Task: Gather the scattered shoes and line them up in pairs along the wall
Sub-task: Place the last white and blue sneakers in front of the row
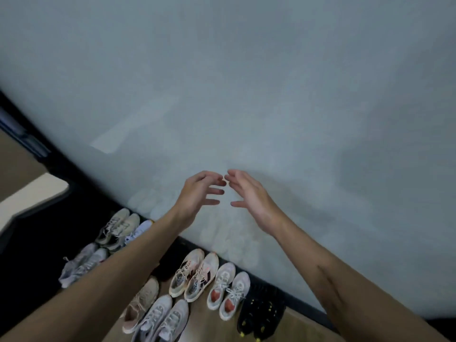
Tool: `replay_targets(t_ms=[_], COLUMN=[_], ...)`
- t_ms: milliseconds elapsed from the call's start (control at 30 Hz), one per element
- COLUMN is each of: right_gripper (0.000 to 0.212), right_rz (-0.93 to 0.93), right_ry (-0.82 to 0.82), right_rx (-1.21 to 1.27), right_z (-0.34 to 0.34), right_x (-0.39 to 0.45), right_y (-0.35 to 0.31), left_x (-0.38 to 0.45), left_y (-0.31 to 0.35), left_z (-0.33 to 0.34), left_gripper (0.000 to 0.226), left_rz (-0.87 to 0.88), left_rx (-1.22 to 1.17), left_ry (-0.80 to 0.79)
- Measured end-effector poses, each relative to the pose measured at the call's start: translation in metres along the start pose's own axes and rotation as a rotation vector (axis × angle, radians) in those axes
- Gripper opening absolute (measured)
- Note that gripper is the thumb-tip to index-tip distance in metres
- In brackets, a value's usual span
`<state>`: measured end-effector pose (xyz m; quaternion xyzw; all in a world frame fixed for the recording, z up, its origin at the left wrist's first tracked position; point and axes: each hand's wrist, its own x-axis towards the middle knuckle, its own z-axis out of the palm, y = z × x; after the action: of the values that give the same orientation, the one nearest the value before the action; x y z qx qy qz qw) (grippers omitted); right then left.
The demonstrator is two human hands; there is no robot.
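Two bare hands raised before the wall, shoes lined on the floor below.

Nearest, at the floor's near edge, lie a white pair and a single pink-beige shoe beside it. Beyond them a row stands with toes to the wall's dark base: black pair, white pair with red insoles, cream pair with dark stripes. Left of the left forearm sit a grey pair and, toward the corner, a beige pair and a white shoe, partly hidden. Above, the left hand and right hand hover near each other before the wall, fingers loosely spread, holding nothing.
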<state>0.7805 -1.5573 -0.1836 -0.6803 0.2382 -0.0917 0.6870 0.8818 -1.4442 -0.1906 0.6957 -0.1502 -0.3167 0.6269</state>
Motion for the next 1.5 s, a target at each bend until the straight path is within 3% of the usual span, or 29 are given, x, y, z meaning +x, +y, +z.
replay_targets(t_ms=[200, 400, 633, 833, 1100, 1200, 1500], right_gripper=[0.029, 0.029, 0.033, 0.032, 0.028, 0.042, 0.04], right_rz=[-0.112, -0.203, -0.193, -0.217, -0.427, -0.548, -0.702], right_ry=[-0.143, -0.395, -0.821, -1.185, -1.569, -1.668, -1.938], right_rx=[-0.039, 0.008, -0.094, -0.217, -0.572, -0.686, -0.701], right_z=[0.029, 0.059, 0.096, 0.166, 0.254, 0.277, 0.305], right_x=[-0.039, -0.078, -0.139, -0.226, -0.417, -0.498, -0.74], right_y=[-0.108, -0.127, -0.093, -0.061, -0.006, 0.02, 0.087], left_x=[-0.07, -0.156, -0.275, -0.416, -0.643, -0.737, -0.967], left_y=[0.086, 0.096, 0.052, 0.004, -0.072, -0.103, -0.167], left_z=[-0.028, -0.035, -0.032, -0.031, -0.002, 0.021, 0.09], left_gripper=[0.023, 0.028, 0.033, 0.025, 0.035, 0.036, 0.034], left_rz=[0.169, 0.288, 0.22, 0.149, -0.066, -0.143, -0.254], left_rx=[-0.027, -0.061, 0.015, -0.023, 0.048, 0.028, -0.096], left_ry=[0.091, 0.327, 0.598, 0.936, 1.345, 1.483, 1.745])
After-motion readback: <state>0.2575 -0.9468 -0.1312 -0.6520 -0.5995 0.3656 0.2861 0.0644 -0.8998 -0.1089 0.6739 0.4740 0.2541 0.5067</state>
